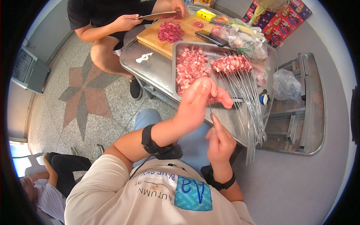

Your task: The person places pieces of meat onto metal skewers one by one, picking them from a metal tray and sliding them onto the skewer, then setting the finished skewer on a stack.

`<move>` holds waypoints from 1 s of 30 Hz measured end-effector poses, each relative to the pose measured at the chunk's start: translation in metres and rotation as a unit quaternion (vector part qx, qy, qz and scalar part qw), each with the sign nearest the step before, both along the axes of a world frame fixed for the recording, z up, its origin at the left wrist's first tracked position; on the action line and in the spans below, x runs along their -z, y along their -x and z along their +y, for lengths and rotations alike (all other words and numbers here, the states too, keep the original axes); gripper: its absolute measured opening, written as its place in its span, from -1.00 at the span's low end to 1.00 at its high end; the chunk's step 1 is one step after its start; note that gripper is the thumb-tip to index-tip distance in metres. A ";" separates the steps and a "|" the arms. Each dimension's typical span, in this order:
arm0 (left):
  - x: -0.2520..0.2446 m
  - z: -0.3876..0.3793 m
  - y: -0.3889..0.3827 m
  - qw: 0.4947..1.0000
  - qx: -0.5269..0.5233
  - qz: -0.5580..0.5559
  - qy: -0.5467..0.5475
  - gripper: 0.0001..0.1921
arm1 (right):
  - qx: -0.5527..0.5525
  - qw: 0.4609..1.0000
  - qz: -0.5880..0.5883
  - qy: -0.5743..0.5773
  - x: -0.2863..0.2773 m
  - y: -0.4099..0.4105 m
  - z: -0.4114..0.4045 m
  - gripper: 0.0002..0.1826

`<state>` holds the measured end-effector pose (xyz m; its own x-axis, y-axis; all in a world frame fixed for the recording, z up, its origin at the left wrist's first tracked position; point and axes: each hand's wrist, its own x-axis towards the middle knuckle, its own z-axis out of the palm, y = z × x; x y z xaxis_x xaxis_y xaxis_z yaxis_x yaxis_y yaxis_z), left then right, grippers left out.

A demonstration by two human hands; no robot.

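Observation:
My left hand [198,98] is raised over the near edge of a metal tray [174,70], fingers curled around the upper part of a thin metal skewer [210,109]. Any meat on that part is mostly hidden by the fingers. Lower down, my right hand [222,142] pinches the same skewer between thumb and fingers. Diced raw meat [191,67] fills the tray's left side. At its right lie several loaded meat skewers [232,63], their bare metal shafts [253,112] fanning out past the tray's rim towards me.
Across the metal table [132,57], another person's hand [126,22] holds a knife [157,15] over a wooden cutting board [149,35] with sliced red meat [170,31]. A phone [211,38], plastic bags [247,42] and keys [263,98] lie around the tray. A folded table [312,112] leans right.

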<state>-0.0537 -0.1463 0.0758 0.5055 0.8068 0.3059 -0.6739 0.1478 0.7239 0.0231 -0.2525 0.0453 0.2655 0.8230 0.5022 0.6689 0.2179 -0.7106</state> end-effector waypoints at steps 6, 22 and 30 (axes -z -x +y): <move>-0.004 -0.006 -0.003 0.998 -0.055 -0.019 -0.040 -0.70 | -0.041 0.985 0.160 0.047 0.000 0.007 -0.004 -0.57; -0.006 -0.001 0.008 0.997 -0.024 0.062 0.026 -0.69 | 0.062 0.993 -0.090 -0.038 -0.001 -0.003 0.006 -0.59; -0.008 -0.001 0.009 0.999 0.016 -0.009 0.046 -0.73 | 0.037 0.998 -0.041 -0.018 0.000 0.000 0.002 -0.63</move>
